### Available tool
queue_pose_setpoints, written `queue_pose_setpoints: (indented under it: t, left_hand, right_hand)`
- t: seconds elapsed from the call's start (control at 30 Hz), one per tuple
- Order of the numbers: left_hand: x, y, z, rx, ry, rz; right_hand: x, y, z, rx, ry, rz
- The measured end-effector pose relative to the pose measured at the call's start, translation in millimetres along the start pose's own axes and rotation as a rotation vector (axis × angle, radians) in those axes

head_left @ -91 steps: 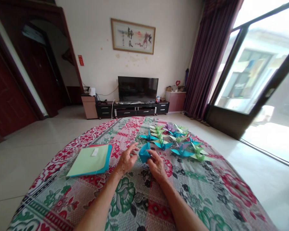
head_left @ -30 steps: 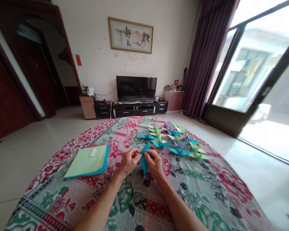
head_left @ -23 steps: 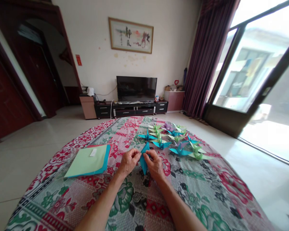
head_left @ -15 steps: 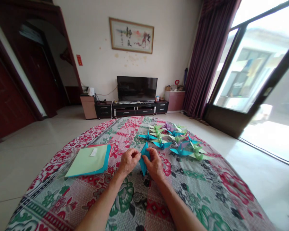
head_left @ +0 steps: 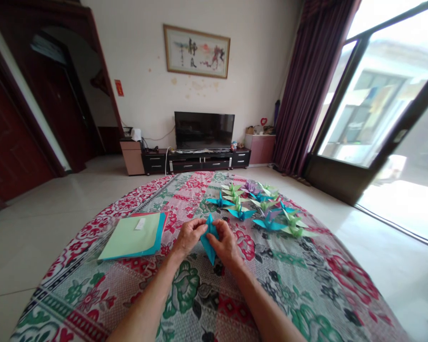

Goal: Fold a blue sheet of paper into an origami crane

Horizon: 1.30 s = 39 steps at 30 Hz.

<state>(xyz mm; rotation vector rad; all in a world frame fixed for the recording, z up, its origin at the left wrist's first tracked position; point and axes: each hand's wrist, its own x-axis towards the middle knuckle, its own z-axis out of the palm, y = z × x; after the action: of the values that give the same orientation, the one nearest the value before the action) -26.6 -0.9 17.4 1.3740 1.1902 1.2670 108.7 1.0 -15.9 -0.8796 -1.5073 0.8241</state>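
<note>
Head view shows left hand (head_left: 189, 237) and right hand (head_left: 227, 241), fingers pinching the narrow blue folded-paper shape (head_left: 209, 249) between them over the floral-cloth-covered tabletop (head_left: 89, 294), so keep edges aligned and press evenly.

Left grip (head_left: 191, 235) pinched, right grip (head_left: 226, 241) pinched close by, bare forearms (head_left: 150, 292) converging forward

A smooth, matt blue, diamond-shaped folded paper piece (head_left: 208, 248); left of it, a flat, matt stack of pale-green and blue paper sheets (head_left: 128, 240); beneath it, rough-textured red-and-green floral cloth (head_left: 185, 285); beyond it, a glossy black rectangular television (head_left: 204, 130).
</note>
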Motion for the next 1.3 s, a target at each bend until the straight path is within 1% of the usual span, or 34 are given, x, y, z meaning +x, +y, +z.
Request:
queue_pose_setpoints:
  t: [0.07, 0.17, 0.27, 0.33, 0.43, 0.5, 0.57, 0.73, 0.83, 0.93, 1.07, 1.2, 1.3]
  left_hand:
    - [0, 0, -1, -0.007, -0.011, -0.025]
    - [-1, 1, -1, 0.029, 0.016, -0.013]
    - [-1, 2, -2, 0.021, 0.03, -0.02]
    - [-1, 3, -4, -0.034, -0.003, -0.064]
    - [-3, 5, -9, -0.101, -0.106, -0.119]
    - [-4, 5, -12, -0.104, -0.149, -0.127]
    - [-5, 5, -11, -0.089, -0.162, -0.118]
    - [-5, 4, -4, -0.055, -0.138, -0.096]
    - [-3, 2, -3, -0.066, -0.125, -0.082]
    - [-2, 1, -4, -0.066, -0.107, -0.073]
    - [-3, 1, -5, -0.068, -0.097, -0.069]
    - [-3, 2, -7, 0.007, -0.066, -0.078]
    - [-2, -1, -10, 0.01, -0.057, -0.09]
  right_hand:
    - [-1, -2, 1, 0.033, -0.026, 0.008]
    - [-2, -5, 2, 0.058, -0.07, 0.025]
    - [-2, -7, 2, 0.114, -0.084, 0.08]
    - [-1, -7, 1, 0.181, -0.07, 0.131]
    - [1, -4, -2, 0.224, -0.011, 0.161]
    - [3, -1, -4, 0.189, 0.043, 0.139]
    - [3, 1, -5, 0.137, 0.079, 0.109]
    - [0, -2, -3, 0.038, 0.087, 0.045]
    - [-1, -4, -2, 0.002, 0.095, 0.056]
    - [-1, -4, -5, 0.022, 0.051, 0.118]
    - [2, -8, -14, 0.092, -0.064, 0.198]
    - [3, -13, -23, 0.166, -0.166, 0.207]
    - [2, -14, -21, 0.232, -0.199, 0.221]
